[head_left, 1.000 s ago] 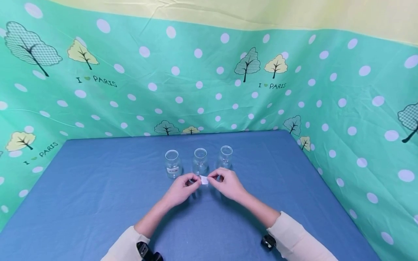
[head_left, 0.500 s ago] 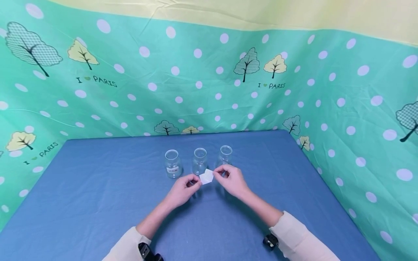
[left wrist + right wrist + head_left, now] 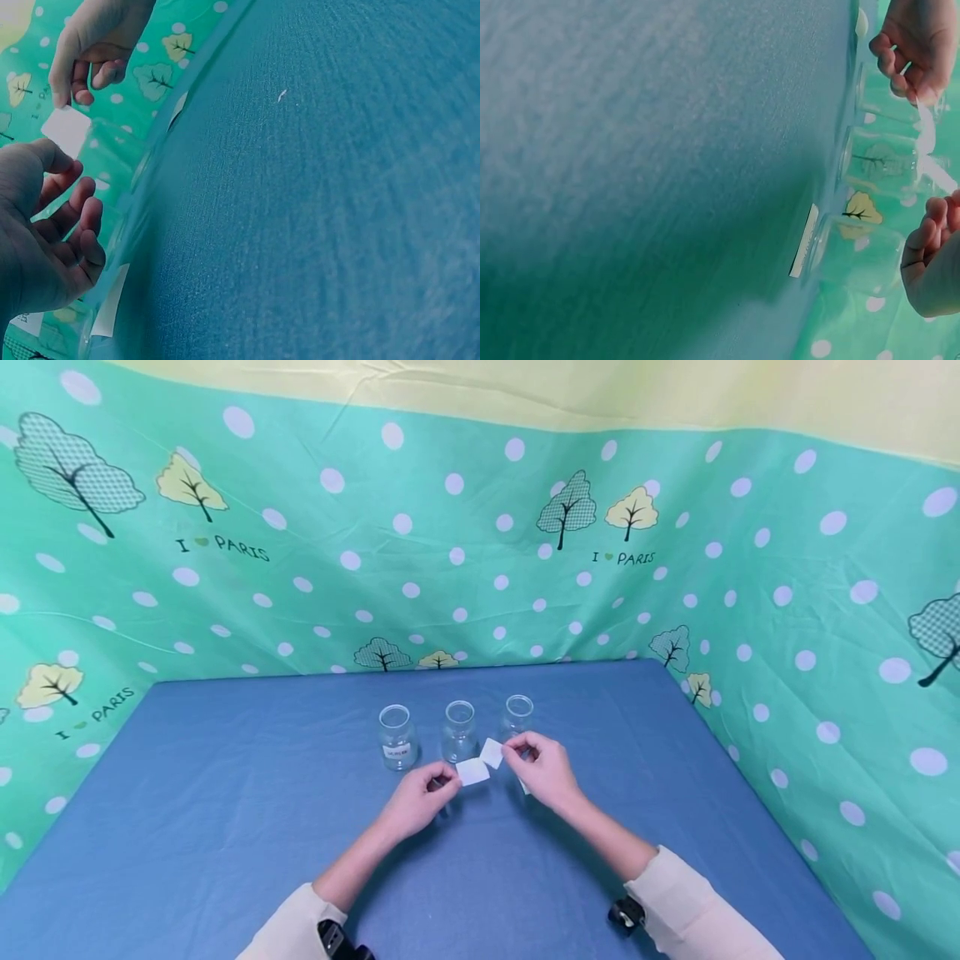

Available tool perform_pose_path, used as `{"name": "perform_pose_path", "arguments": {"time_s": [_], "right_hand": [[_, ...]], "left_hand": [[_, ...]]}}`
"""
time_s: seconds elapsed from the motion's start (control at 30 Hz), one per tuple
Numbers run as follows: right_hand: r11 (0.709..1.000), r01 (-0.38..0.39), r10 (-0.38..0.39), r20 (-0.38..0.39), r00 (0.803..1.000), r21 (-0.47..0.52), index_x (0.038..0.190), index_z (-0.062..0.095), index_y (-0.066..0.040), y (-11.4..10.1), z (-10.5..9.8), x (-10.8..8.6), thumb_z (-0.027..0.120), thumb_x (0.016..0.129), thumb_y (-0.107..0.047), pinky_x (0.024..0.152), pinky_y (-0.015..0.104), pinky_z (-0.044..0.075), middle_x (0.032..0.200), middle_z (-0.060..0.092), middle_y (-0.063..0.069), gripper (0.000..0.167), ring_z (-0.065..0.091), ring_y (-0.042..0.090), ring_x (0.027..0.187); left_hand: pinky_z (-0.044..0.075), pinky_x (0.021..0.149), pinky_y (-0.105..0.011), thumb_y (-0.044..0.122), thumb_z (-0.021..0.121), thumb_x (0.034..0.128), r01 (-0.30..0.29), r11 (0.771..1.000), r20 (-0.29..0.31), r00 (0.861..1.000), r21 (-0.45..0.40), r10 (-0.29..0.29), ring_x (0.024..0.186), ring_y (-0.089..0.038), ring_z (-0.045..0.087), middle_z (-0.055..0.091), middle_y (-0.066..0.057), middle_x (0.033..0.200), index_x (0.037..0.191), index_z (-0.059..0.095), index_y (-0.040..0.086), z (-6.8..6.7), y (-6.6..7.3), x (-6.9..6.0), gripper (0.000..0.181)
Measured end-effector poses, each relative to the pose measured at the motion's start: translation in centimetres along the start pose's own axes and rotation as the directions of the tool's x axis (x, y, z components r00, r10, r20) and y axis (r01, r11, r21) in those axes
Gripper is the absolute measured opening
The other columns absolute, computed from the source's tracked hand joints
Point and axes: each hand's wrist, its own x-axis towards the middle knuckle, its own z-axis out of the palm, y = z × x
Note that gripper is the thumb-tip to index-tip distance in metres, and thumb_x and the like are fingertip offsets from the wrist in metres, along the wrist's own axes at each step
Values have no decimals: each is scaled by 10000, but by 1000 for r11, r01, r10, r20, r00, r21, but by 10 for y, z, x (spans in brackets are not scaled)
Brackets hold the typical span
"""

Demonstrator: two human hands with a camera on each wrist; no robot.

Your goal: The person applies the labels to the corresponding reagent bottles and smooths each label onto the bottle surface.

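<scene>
Two small white pieces show between the hands, like a label and its backing paper. My left hand (image 3: 420,793) pinches the left piece (image 3: 472,772) by its edge, between thumb and index finger. My right hand (image 3: 543,768) pinches the right piece (image 3: 492,752) the same way. In the right wrist view, the two strips meet at an angle. Just behind the hands, a clear glass jar (image 3: 460,731) stands in the middle. The right jar (image 3: 518,714) is partly covered by my right hand. On the left jar (image 3: 395,731) sits a white label (image 3: 397,752) with small print.
A white slip (image 3: 805,240) lies on the blue cloth (image 3: 465,877) before the right jar, mostly hidden by my right hand in the head view. All the jars stand uncovered. A green dotted curtain (image 3: 435,568) hangs behind the table.
My right hand has drawn away to the right and slightly back, and the white paper has opened into two pieces. My left hand has stayed nearly still. The slip has come into sight.
</scene>
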Motion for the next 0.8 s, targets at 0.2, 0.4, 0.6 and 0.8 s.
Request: {"name": "perform_pose_path", "arguments": {"time_s": [0.2,0.4,0.6,0.8], "right_hand": [[1000,-21,21,-19,1000,-17,819,707,-85,1,-2,2,666,813,-121,549,187,402,685,632,31,55,477,89,575],[999,-30,29,-26,999,-27,809,707,-96,1,-2,1,676,805,-122,541,188,399,678,628,22,41,481,100,571],[999,-23,22,-25,999,-31,792,704,-98,2,-1,0,668,809,-127,530,181,397,672,623,17,49,472,71,551],[999,-29,28,-30,999,-40,784,698,-89,2,1,-1,677,807,-129,538,185,398,670,623,18,51,469,74,558]], "left_hand": [[446,506,-234,151,622,875,27,1000,22,999,2,-27,554,-127,544,618,-98,716,851,642,99,2,-3,1,60],[441,562,-215,182,611,883,27,994,87,996,102,-36,583,-81,535,622,-30,720,848,648,125,5,-2,1,77],[409,588,-192,167,606,874,-50,978,120,992,203,25,590,-37,486,555,62,655,799,654,146,8,-2,1,91],[382,592,-187,154,601,859,-93,957,115,991,274,63,603,-36,457,498,97,630,755,634,168,9,0,2,110]]}}
